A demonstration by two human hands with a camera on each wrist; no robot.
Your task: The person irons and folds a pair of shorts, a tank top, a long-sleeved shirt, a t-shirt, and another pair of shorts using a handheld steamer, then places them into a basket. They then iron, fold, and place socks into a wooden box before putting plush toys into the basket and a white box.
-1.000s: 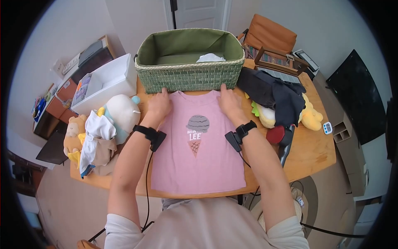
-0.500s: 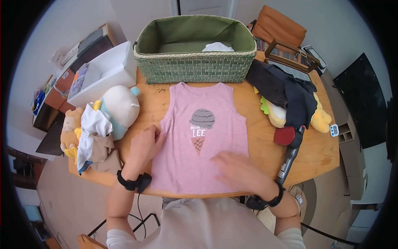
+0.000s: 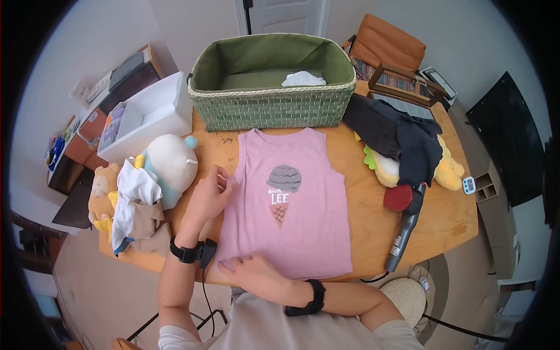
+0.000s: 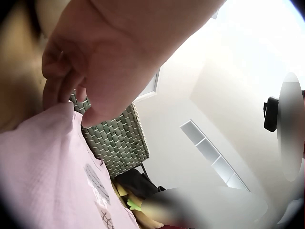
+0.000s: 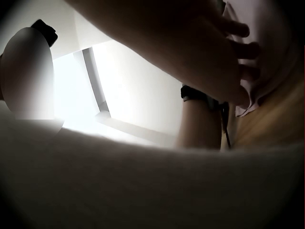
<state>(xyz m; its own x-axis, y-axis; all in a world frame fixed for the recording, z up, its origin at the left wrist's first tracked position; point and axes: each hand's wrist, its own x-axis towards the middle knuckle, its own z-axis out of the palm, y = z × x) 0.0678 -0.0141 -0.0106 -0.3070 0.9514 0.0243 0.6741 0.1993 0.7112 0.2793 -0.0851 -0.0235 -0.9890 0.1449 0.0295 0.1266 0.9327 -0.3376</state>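
A pink sleeveless top [image 3: 291, 233] with an ice-cream print lies spread on the wooden table, neckline toward the basket. At its left edge, just below the armhole, my left hand [image 3: 207, 198] pinches the cloth; the left wrist view shows the raised pink fabric [image 4: 43, 157] between thumb and curled fingers of that hand [image 4: 105, 62]. My right hand [image 3: 259, 277] reaches across the hem and grips the lower left corner. In the dark right wrist view, fingers of this hand [image 5: 205, 57] lie over the pink cloth [image 5: 279, 62], thumb at its edge.
A green woven basket [image 3: 271, 108] holding a white cloth stands behind the top. A white box [image 3: 157, 125], plush toys [image 3: 172, 169] and draped clothes [image 3: 137, 195] are left. Dark clothing [image 3: 408, 140], more plush and a grey handheld device [image 3: 402, 236] are right.
Both hands have left the shoulders of the top. The left came down to the side edge; the right swept down and across to the lower left corner. Both now hold cloth.
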